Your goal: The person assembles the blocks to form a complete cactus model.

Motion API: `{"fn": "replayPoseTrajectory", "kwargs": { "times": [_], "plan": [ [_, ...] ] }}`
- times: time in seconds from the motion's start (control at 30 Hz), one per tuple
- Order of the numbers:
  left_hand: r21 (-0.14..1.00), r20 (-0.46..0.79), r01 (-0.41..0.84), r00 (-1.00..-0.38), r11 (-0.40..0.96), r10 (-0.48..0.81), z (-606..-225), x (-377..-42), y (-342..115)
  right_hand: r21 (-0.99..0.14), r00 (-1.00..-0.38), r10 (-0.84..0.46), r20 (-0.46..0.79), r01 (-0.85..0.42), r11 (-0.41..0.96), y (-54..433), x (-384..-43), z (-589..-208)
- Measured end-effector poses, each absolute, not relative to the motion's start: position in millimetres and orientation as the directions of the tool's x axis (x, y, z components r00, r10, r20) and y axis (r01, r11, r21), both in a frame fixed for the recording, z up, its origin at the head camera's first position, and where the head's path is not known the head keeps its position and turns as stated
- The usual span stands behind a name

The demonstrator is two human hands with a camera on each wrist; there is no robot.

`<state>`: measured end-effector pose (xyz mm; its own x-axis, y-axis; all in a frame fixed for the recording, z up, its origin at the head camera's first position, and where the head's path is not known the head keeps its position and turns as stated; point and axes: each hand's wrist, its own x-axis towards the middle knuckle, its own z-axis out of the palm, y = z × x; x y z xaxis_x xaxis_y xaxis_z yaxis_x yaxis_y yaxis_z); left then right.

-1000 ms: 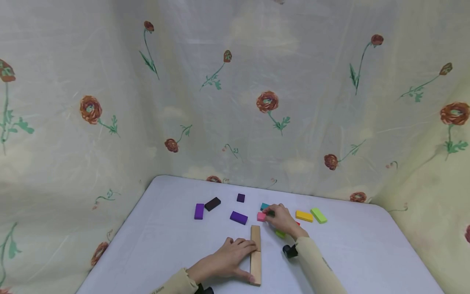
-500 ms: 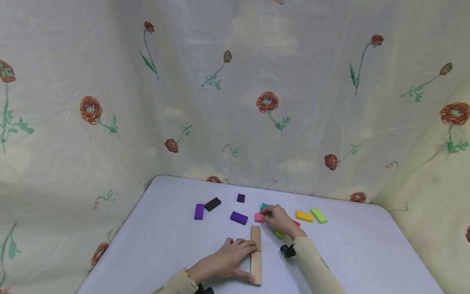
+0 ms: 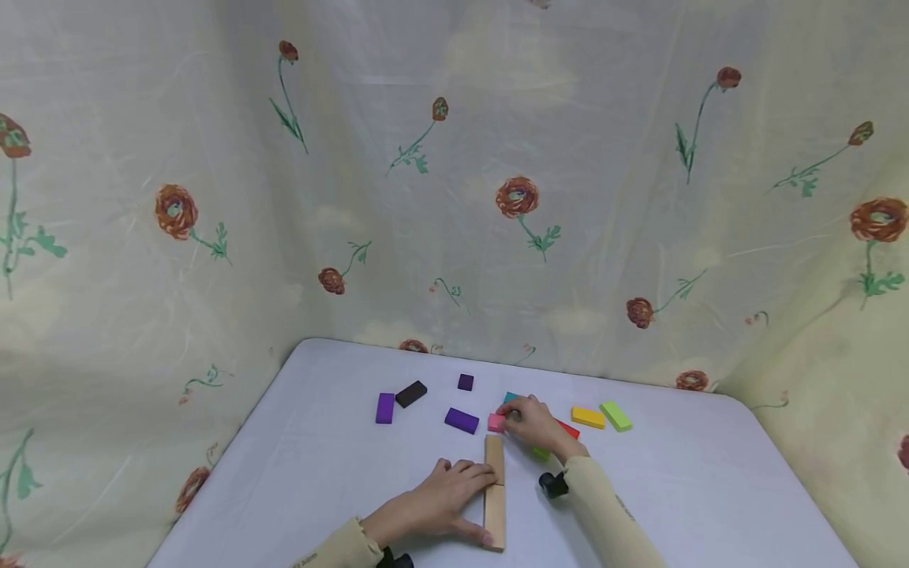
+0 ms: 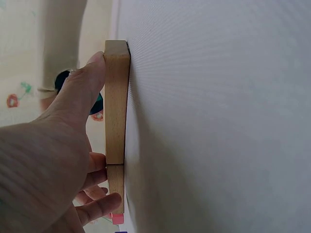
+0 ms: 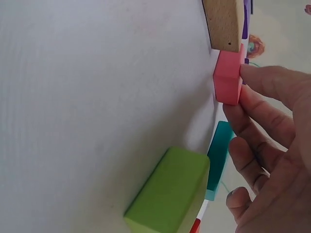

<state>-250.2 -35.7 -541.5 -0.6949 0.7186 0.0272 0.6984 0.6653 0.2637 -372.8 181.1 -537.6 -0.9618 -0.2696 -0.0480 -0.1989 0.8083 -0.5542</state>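
Two plain wooden blocks (image 3: 495, 517) lie end to end in a line on the table. My left hand (image 3: 447, 498) rests on them, thumb on the near block and fingers spread over the far one. In the left wrist view the thumb (image 4: 87, 80) presses the near block's end. Just past the line's far end is a pink block (image 3: 495, 423), pinched between the thumb and fingers of my right hand (image 3: 534, 422). The right wrist view has the pink block right at the end of the wooden one.
Beneath or beside the right hand are a teal block (image 5: 219, 155), a light green block (image 5: 172, 189) and a red block (image 3: 568, 429). Yellow (image 3: 588, 417) and lime (image 3: 616, 416) blocks lie further right. Several purple and dark blocks (image 3: 411, 394) are scattered at the back left.
My right hand has slid the pink block a little to the left and nearer, up toward the wooden line's far end. The left hand has stayed still.
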Motion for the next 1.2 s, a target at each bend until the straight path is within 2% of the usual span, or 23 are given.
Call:
{"fn": "replayPoseTrajectory", "kwargs": {
  "times": [0.43, 0.77, 0.97, 1.2],
  "plan": [
    [0.302, -0.006, 0.672, -0.708, 0.676, 0.707, -543.0, -252.8, -34.7, -0.582, -0.933, -0.35, -0.082, -0.24, 0.777, 179.9, -369.5, -534.8],
    [0.29, 0.014, 0.686, -0.7, 0.668, 0.714, -544.0, -253.0, -35.0, -0.606, -0.928, -0.358, -0.104, -0.226, 0.763, 179.9, -369.0, -535.0],
    [0.281, 0.03, 0.702, -0.688, 0.655, 0.725, -542.9, -252.5, -36.1, -0.645, -0.937, -0.344, -0.061, -0.226, 0.73, 184.5, -366.1, -535.1],
    [0.298, -0.009, 0.678, -0.702, 0.672, 0.712, -541.1, -251.4, -34.8, -0.678, -0.96, -0.273, 0.055, -0.237, 0.695, 201.7, -356.2, -522.5]
  ]
}}
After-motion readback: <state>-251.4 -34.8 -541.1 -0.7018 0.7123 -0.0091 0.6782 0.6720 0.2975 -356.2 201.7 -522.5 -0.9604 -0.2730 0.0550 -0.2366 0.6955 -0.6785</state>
